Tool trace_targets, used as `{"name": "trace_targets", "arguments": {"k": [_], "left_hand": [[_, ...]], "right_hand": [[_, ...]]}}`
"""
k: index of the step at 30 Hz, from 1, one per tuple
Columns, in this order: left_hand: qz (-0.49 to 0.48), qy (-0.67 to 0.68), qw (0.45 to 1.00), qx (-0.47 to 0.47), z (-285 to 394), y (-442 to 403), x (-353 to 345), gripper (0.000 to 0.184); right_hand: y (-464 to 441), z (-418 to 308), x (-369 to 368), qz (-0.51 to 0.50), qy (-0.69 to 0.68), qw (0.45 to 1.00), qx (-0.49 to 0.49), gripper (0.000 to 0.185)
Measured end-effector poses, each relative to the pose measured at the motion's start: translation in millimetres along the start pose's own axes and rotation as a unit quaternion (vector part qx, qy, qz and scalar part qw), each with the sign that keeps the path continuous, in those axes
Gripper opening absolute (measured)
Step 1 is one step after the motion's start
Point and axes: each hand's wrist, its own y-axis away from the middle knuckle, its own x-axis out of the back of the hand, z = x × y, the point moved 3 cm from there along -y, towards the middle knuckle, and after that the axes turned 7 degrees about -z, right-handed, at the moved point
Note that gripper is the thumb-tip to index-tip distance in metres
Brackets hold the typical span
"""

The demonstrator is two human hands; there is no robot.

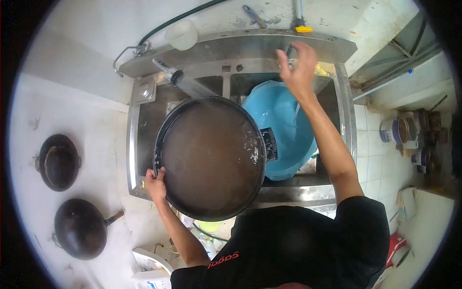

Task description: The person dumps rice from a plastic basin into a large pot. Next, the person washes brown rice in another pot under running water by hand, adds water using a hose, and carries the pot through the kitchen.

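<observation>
A big round black pan (207, 159), full of murky brown water, lies over the left side of the sink. My left hand (156, 185) is closed on its left rim, thumb on the inner edge. On the pan's right side a black handle (269, 144) juts over a light blue basin (279, 120), which has some water in it. My right hand (299, 67) is raised above the basin's far edge, by the sink's back ledge. Its thumb and fingers are apart, and I see nothing held. A metal tap (166, 70) with a dark nozzle is beyond the pan.
The steel sink (339, 86) has a raised back edge. A white tub (181, 34) sits on it, near a green hose (178, 19). A dark wok (80, 229) and a second dark pan (58, 162) are at left. Paint buckets (393, 130) stand at right.
</observation>
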Motion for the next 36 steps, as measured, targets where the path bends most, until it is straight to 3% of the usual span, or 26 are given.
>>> {"name": "trace_targets", "arguments": {"k": [2,4,7,9,12,15,17,19,21,23,25,28,31,36], "left_hand": [[-0.005,0.011,1.0,0.008,2.9,1.9,-0.8,0.035],[-0.003,0.01,1.0,0.018,4.2,2.2,-1.2,0.036],[-0.001,0.012,1.0,0.025,2.0,3.7,0.5,0.036],[-0.002,0.014,1.0,0.023,3.6,2.0,-0.9,0.037],[-0.005,0.012,1.0,0.018,5.5,3.4,2.4,0.037],[-0.006,0.033,0.999,0.01,3.7,3.5,-1.6,0.038],[-0.012,0.056,0.998,0.016,0.1,2.2,-1.6,0.037],[-0.019,0.048,0.999,0.011,-3.1,1.3,-0.1,0.037],[-0.021,0.058,0.998,0.009,-5.9,0.3,-0.5,0.038],[-0.011,0.04,0.999,0.015,-7.3,-0.2,-1.6,0.039],[-0.01,0.028,0.999,0.015,-2.7,0.2,0.1,0.039],[-0.013,0.032,0.999,0.011,4.4,2.4,0.2,0.038],[-0.008,0.021,1.0,0.007,5.3,3.1,-1.0,0.036],[-0.005,-0.016,1.0,0.017,3.2,1.9,0.8,0.036]], "right_hand": [[-31.2,-61.3,-36.1,-0.193,-0.163,0.966,-0.063,0.053],[-54.9,-121.0,-88.6,-0.299,-0.298,0.904,-0.072,0.065],[-64.7,-180.3,-193.3,-0.47,-0.283,0.831,-0.092,0.089],[-63.1,-196.4,-233.5,-0.526,-0.283,0.799,-0.069,0.074],[-52.0,-188.5,-281.5,-0.657,-0.163,0.735,0.045,0.049],[-48.5,-155.4,-286.3,-0.674,-0.175,0.716,0.034,0.035],[-43.9,-129.3,-281.9,-0.687,-0.095,0.705,0.147,0.038],[-44.0,-114.7,-281.0,-0.683,-0.103,0.714,0.114,0.042],[-47.0,-119.3,-268.6,-0.655,-0.199,0.726,-0.059,0.046],[-54.3,-153.4,-229.7,-0.621,-0.271,0.723,-0.131,0.057],[-49.8,-177.1,-235.8,-0.653,-0.22,0.719,-0.084,0.059],[-39.9,-193.7,-278.6,-0.64,-0.152,0.75,0.068,0.058],[-53.5,-179.3,-253.0,-0.638,-0.103,0.762,0.047,0.055],[-42.8,-132.7,-288.9,-0.661,-0.032,0.744,0.091,0.049]]}}
